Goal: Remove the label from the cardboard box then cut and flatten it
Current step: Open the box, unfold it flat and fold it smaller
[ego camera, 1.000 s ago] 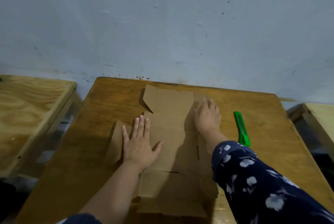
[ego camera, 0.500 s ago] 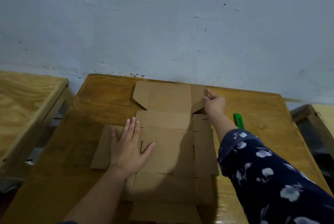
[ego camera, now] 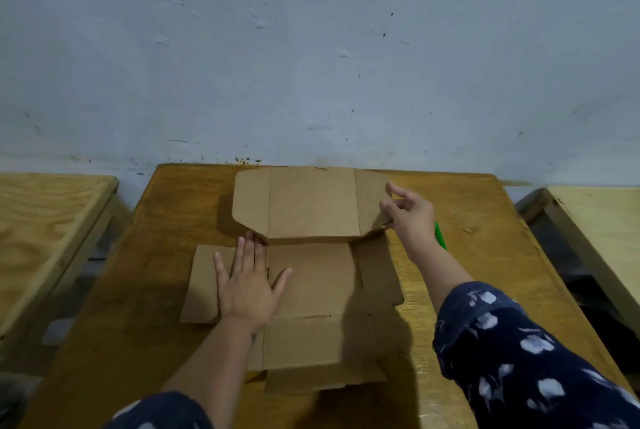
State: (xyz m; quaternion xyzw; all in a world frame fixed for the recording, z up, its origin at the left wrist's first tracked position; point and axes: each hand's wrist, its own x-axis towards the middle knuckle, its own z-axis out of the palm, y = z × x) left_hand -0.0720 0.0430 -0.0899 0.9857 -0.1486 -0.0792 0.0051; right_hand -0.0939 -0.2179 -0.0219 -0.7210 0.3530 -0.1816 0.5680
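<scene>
An unfolded brown cardboard box lies spread on a wooden table. Its far panel with two side flaps is raised off the table, tilted toward me. My right hand pinches the right side flap of that raised panel. My left hand lies flat with fingers spread, pressing the left part of the cardboard down. A green utility knife lies on the table just right of my right hand, mostly hidden behind it. No label shows on the cardboard.
A grey wall stands right behind the table's far edge. A second wooden table sits to the left across a gap, and another pale table to the right.
My right hand went from pressing the cardboard flat to the far right flap and has lifted the far panel up. My left hand stayed pressing. The view shifted closer.
</scene>
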